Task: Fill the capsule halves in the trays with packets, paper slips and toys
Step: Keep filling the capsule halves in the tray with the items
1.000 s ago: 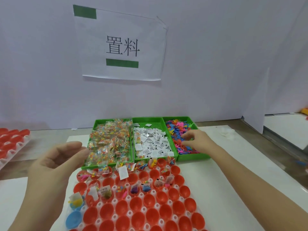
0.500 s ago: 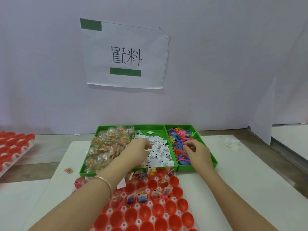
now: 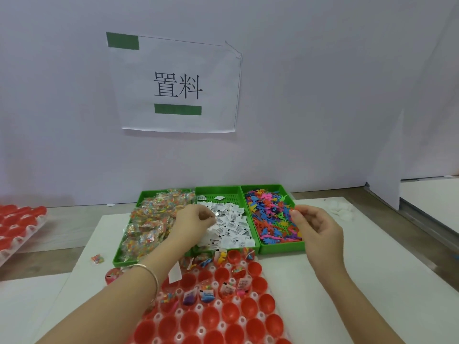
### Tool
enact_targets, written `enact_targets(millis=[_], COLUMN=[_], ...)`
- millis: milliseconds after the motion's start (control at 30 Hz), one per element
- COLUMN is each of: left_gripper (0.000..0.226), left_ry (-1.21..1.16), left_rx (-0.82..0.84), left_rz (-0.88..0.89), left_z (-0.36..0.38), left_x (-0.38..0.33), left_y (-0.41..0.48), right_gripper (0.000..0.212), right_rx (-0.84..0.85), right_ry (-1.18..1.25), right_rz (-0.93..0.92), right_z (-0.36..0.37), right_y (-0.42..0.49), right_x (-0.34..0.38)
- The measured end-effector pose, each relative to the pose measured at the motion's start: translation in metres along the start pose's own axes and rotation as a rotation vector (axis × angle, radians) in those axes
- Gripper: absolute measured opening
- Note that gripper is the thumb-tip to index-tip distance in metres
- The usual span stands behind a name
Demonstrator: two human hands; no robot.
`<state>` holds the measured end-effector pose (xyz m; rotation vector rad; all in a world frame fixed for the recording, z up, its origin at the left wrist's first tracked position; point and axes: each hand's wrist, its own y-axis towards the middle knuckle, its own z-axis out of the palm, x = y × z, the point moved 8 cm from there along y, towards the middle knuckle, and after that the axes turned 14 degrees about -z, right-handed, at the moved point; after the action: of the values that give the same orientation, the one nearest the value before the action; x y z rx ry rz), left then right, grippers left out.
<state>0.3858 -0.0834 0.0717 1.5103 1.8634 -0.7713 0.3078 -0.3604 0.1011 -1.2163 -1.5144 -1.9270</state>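
Your left grip point(image 3: 196, 224) pinches paper slips point(image 3: 233, 227) in the middle tray point(image 3: 213, 192). Right grip point(image 3: 315, 227) is curled over the toys point(image 3: 270, 219), can't tell if it's holding any.

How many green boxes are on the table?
3, side by side: left green box with packets, middle green box with paper slips, right green box with toys. None looks hidden.

The white surface point(image 3: 323, 281) carries a row of three green bins point(image 3: 280, 247), a tray of red capsule halves point(image 3: 178, 312) before them, a stray packet point(image 3: 97, 258) to their left and white wads point(image 3: 341, 209) to their right.
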Motion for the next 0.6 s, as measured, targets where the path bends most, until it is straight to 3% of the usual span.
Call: enact_targets(millis=[133, 233, 467, 600], left_gripper=[0.008, 0.015, 0.027, 0.025], left_ry=[-0.638, -0.912, -1.106, -1.134], left_rx=[0.101, 0.247, 0.416, 0.433], left_rz=[-0.180, -0.252, -0.216, -0.195], left_z=[-0.016, -0.015, -0.027, -0.040], left_x=[0.012, 0.011, 0.001, 0.004], left_y=[-0.037, -0.076, -0.138, -0.148], right_gripper=[0.021, 0.024, 0.006, 0.004], right_rx=[0.183, 0.363, 0.674, 0.706], right_ry=[0.179, 0.259, 0.196, 0.158], right_rz=[0.131, 0.185, 0.127, 0.131], right_z=[0.034, 0.066, 0.115, 0.123], right_y=[-0.016, -0.033, -0.058, -0.064], right_x=[0.025, 0.045, 0.076, 0.081])
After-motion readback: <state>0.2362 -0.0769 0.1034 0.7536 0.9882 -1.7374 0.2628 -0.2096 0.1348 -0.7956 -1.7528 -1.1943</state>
